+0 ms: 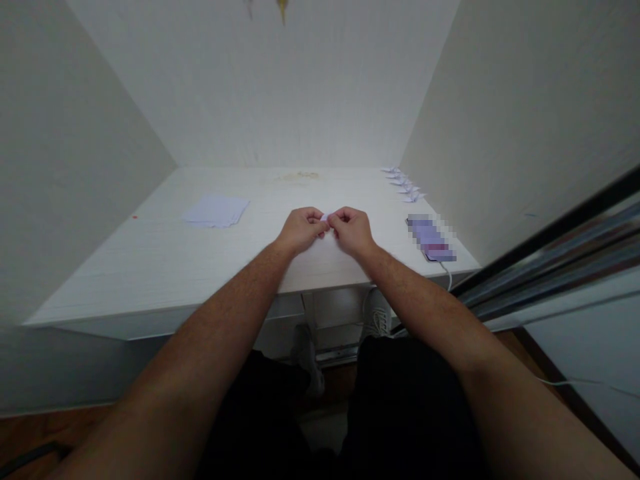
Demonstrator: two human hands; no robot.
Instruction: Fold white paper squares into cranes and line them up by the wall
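Note:
Both of my hands meet over the middle of the white desk [165, 267], close to its front half. Between their fingertips is a small folded piece of white paper [325, 217], mostly covered by the fingers. My left hand [302, 230] pinches its left side between thumb and curled fingers. From the right, my right hand [352, 230] pinches the other side the same way. A stack of white paper sheets [216, 210] lies to the left of my hands. Several small folded paper cranes [404, 184] stand in a row at the back right.
A phone [431, 238], blurred out, lies at the right with a white cable [449, 275] running over the desk's edge. Walls enclose the desk at the back, left and right. A small red spot [135, 217] shows at the left.

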